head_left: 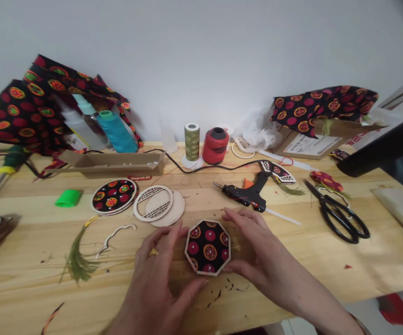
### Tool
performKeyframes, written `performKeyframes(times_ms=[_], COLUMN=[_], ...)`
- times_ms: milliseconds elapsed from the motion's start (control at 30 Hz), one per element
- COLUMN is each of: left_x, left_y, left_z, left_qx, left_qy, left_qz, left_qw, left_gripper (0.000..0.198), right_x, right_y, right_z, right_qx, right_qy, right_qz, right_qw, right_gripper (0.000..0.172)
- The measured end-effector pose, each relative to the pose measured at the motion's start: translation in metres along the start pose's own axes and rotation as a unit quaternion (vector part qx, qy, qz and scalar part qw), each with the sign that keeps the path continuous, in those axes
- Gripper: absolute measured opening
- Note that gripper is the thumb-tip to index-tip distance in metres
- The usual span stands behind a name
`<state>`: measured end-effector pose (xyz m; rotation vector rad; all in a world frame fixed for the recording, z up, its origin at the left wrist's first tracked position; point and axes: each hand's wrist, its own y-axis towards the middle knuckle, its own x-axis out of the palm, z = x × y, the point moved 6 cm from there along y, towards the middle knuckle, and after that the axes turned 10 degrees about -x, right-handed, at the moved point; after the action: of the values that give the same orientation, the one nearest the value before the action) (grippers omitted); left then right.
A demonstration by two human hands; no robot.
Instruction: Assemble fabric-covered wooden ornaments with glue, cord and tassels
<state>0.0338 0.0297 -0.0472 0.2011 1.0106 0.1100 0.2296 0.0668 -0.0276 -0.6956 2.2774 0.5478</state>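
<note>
An octagonal piece (208, 247) with a pale wooden rim and black patterned fabric dotted with small beads is between the two hands at the front of the table. At its left side is my left hand (168, 274), a ring on one finger, thumb and fingers apart around the piece. My right hand (257, 253) curves along the other side, fingers spread, thumb near the lower right edge. Neither hand is closed on it. Dark scraps lie just below the piece.
Beyond the hands are a black glue gun (246, 193), round wooden frames (153, 203), a fabric disc (114, 196) and thread spools (215, 146). Black scissors (339, 214) lie right. A green tassel (80, 256) and screwdriver (8, 170) are left; a cardboard tray (117, 166) stands behind.
</note>
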Motion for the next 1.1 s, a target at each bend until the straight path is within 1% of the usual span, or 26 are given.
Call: performKeyframes(times_ms=[167, 400, 600, 800, 933, 1100], left_x=[0.001, 0.003, 0.003, 0.003, 0.001, 0.000], left_y=[-0.001, 0.001, 0.002, 0.001, 0.000, 0.002], left_z=[0.000, 0.003, 0.004, 0.004, 0.005, 0.006], left_qx=[-0.007, -0.001, 0.002, -0.004, -0.005, -0.007], left_qy=[0.011, 0.017, 0.015, 0.014, 0.014, 0.013], left_qz=[-0.006, -0.008, 0.000, -0.002, 0.004, -0.002], left_qw=[1.000, 1.000, 1.000, 1.000, 1.000, 1.000], left_gripper=[0.075, 0.079, 0.075, 0.073, 0.070, 0.071], right_x=[0.002, 0.009, 0.009, 0.008, 0.008, 0.009], right_y=[-0.006, -0.005, -0.006, -0.006, -0.006, -0.006], right_z=[0.004, 0.005, 0.004, 0.004, 0.005, 0.004], right_qx=[0.012, 0.009, 0.007, 0.006, 0.009, 0.001], right_qy=[-0.002, 0.001, 0.003, -0.001, 0.001, 0.001], right_qz=[0.024, 0.015, 0.026, 0.024, 0.024, 0.020], right_qw=[1.000, 1.000, 1.000, 1.000, 1.000, 1.000], right_gripper=[0.079, 0.080, 0.074, 0.078, 0.078, 0.076])
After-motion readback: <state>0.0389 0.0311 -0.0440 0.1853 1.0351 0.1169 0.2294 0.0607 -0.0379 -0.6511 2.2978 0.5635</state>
